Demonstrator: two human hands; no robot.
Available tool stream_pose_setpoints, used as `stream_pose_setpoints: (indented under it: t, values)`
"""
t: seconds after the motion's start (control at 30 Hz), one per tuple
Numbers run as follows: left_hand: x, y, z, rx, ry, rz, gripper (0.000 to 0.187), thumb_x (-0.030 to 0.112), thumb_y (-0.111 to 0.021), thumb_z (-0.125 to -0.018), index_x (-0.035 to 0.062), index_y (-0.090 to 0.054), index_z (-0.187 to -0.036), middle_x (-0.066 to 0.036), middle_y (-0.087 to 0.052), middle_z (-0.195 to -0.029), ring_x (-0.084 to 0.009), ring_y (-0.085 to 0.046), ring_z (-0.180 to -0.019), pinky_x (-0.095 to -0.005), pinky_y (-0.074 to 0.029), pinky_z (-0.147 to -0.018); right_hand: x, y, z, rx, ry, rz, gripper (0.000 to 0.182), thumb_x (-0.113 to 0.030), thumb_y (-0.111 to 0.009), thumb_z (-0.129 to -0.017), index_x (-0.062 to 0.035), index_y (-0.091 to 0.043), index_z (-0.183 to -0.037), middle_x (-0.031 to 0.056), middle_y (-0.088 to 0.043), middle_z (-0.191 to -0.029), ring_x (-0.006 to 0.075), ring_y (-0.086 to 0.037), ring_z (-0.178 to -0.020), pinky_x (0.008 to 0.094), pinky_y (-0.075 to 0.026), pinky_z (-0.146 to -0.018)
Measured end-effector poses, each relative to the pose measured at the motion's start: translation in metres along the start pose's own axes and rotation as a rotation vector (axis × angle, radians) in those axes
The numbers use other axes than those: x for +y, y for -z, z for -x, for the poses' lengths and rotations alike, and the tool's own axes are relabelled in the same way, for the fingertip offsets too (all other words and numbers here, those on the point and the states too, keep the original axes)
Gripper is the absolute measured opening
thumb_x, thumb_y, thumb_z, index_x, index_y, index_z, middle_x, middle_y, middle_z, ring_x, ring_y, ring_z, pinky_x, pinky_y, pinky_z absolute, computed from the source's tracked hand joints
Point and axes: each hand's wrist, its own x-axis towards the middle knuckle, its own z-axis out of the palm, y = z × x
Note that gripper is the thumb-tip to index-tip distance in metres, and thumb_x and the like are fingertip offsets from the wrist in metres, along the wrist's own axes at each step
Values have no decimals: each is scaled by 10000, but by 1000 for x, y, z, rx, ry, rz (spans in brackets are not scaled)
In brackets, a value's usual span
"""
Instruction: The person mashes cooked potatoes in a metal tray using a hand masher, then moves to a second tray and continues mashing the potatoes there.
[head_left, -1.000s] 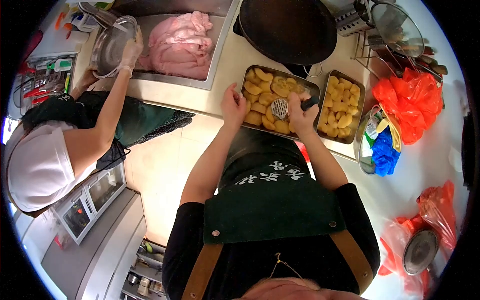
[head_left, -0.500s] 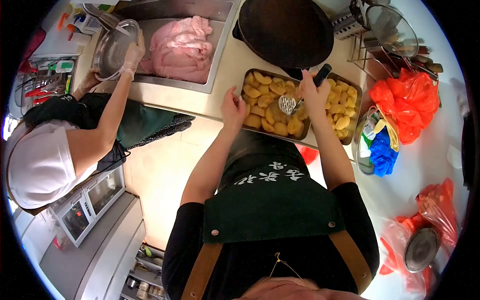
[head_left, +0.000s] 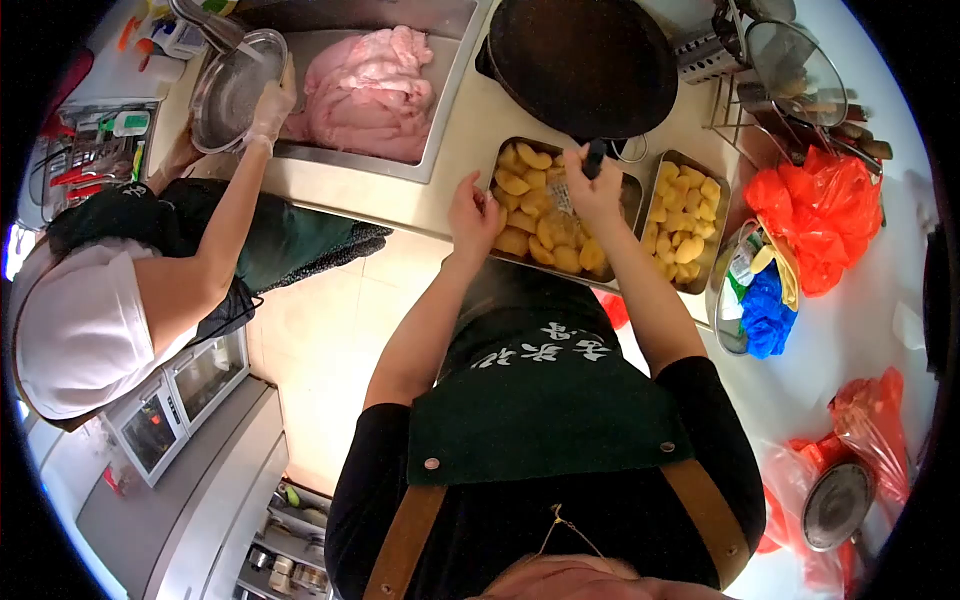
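My right hand (head_left: pixel 597 195) grips the black handle (head_left: pixel 595 158) of a potato masher. Its perforated metal head (head_left: pixel 560 196) presses among peeled yellow potato pieces (head_left: pixel 540 225), partly screened by my hand. The pieces lie in a rectangular metal tray (head_left: pixel 632 200) at the counter's front edge. At the tray's left rim, my left hand (head_left: pixel 474 218) is closed with bent fingers, seemingly around the edge. A second metal tray (head_left: pixel 722 205), also with yellow pieces, stands just right of my right forearm.
Behind the trays sits a large dark wok (head_left: pixel 582 65). To the left, a co-worker's gloved hand (head_left: pixel 270 115) holds a metal bowl (head_left: pixel 238 90) beside a sink (head_left: pixel 435 160) with pink raw meat (head_left: pixel 365 95). Red plastic bags (head_left: pixel 815 220) and a wire rack (head_left: pixel 735 120) are at right.
My right hand and the masher have moved left and slightly away from me, and the handle stands more upright. My left hand stays by the tray's left rim.
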Motion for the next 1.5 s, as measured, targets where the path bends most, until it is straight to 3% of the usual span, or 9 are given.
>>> stream_pose_setpoints:
  t: [0.4,0.53,0.67,0.8,1.13,1.23,1.3,1.37,1.5]
  values:
    - [3,0,1,5,26,26,402,60,-567,-815,6,-473,-1202,-89,-523,-729,-220,-528,-641,-329,-450,-608,-2,35,-16,-113,-261,-167,193,-174,-574,-904,-81,-502,-751,-33,-462,-570,46,-376,-473,243,-287,-435]
    - [1,0,4,3,-2,28,411,62,-570,-811,8,-467,-1205,-95,-529,-739,-230,-535,-644,-338,-455,-609,-25,29,-24,-97,-261,-381,195,-181,-580,-898,-76,-498,-755,-30,-475,-588,49,-391,-486,235,-287,-452]
    - [0,-1,1,18,-19,10,417,54,-574,-804,6,-466,-1204,-93,-527,-743,-230,-532,-640,-336,-454,-608,22,14,-34,-1,-106,-110,206,-200,-604,-882,-66,-498,-766,-22,-483,-592,60,-413,-482,238,-313,-445]
    - [-2,-2,3,37,-29,41,432,43,-580,-791,8,-465,-1206,-89,-518,-739,-228,-528,-635,-332,-453,-606,6,13,-26,49,-205,-191,196,-170,-590,-889,-67,-489,-757,-7,-487,-573,66,-412,-433,250,-346,-395]
    - [-3,-3,3,34,-28,4,445,37,-576,-783,15,-463,-1213,-86,-521,-737,-231,-528,-647,-336,-452,-608,-12,52,-22,-159,-243,-303,159,-137,-551,-906,-103,-505,-758,-6,-492,-540,67,-423,-432,251,-313,-389]
    - [-1,-2,1,21,-11,2,447,30,-571,-779,16,-464,-1213,-87,-522,-739,-234,-529,-648,-338,-453,-611,-30,35,-15,-125,-240,-386,125,-133,-543,-907,-111,-519,-786,-9,-502,-556,76,-429,-430,247,-313,-395]
    - [1,-1,2,14,9,-8,449,23,-570,-775,16,-465,-1211,-86,-519,-738,-234,-528,-647,-340,-453,-613,-17,18,-6,-126,-380,-724,95,-89,-573,-876,-94,-538,-788,-36,-469,-575,75,-421,-483,239,-309,-450]
    - [-1,-1,2,21,12,10,451,17,-573,-768,15,-467,-1207,-85,-515,-736,-231,-528,-649,-333,-454,-614,-7,-2,5,-108,-102,-322,162,-87,-595,-859,-67,-517,-719,-50,-446,-580,65,-393,-516,238,-312,-474]
    - [2,0,2,21,-14,14,455,7,-582,-757,16,-471,-1198,-79,-507,-732,-211,-526,-647,-312,-454,-611,-8,-7,16,-169,-182,-260,206,-97,-610,-846,-40,-503,-679,-30,-451,-577,63,-395,-535,245,-322,-483]
